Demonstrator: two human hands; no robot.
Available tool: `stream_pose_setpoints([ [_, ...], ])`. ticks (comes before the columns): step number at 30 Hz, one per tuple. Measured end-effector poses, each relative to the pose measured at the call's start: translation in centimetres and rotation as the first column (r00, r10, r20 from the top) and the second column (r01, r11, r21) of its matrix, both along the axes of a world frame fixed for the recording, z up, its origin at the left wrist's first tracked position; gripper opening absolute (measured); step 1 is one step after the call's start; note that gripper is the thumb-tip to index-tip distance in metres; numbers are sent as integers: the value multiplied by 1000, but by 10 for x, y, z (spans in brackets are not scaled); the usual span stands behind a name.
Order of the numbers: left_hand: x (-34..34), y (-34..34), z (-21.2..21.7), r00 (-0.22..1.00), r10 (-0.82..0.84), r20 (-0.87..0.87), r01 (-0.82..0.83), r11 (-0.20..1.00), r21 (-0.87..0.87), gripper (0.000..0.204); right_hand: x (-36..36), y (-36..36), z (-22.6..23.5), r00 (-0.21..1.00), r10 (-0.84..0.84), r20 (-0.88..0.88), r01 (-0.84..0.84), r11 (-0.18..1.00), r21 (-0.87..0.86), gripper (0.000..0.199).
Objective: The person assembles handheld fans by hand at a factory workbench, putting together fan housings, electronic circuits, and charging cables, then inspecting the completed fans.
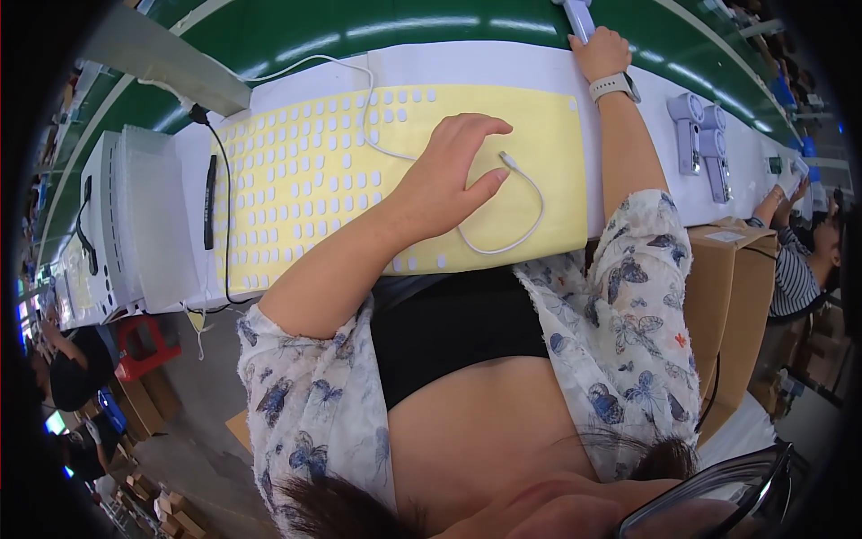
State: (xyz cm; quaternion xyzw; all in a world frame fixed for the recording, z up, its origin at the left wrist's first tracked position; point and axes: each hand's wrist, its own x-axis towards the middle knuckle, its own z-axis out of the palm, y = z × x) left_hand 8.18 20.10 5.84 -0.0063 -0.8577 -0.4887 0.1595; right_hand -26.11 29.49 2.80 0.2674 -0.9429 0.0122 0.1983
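Observation:
My right hand point(600, 56) reaches far out over the edge of the green belt, its fingers closed round the end of a pale lilac handheld device point(578, 16). The top of that device is cut off by the picture's edge. Over the yellow sheet point(561, 180) hovers my left hand point(456, 162), fingers curved and thumb apart, with nothing in it. Just right of its fingertips, a white charging cable point(541, 211) lies looped, its plug end free and apart from the hand. Rows of small white oval pads point(319, 180) cover the sheet's left part.
Several lilac devices with round heads point(712, 144) lie right of the sheet. A cardboard box point(727, 296) stands at the near right. A black cable point(227, 207) runs down beside a grey post point(171, 58). Beyond the table runs the green belt point(395, 22). Co-workers sit at both sides.

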Motion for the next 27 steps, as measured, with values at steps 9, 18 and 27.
stream_pose_setpoints([
  [9, 3, -9, -9, 989, 54, 135, -133, 713, 688, 39, 153, -14, 70, 712, 700, -50, -662, 646, -380, 44],
  [18, 2, -16, -2, 992, 122, 13, -40, 215, 976, 41, 230, 38, 47, 626, 752, 208, -591, 631, -503, 39],
  [27, 2, -12, 8, 993, 29, -116, 100, 332, 938, 37, 216, 53, 21, 691, 643, 330, -458, 743, -488, 21],
])
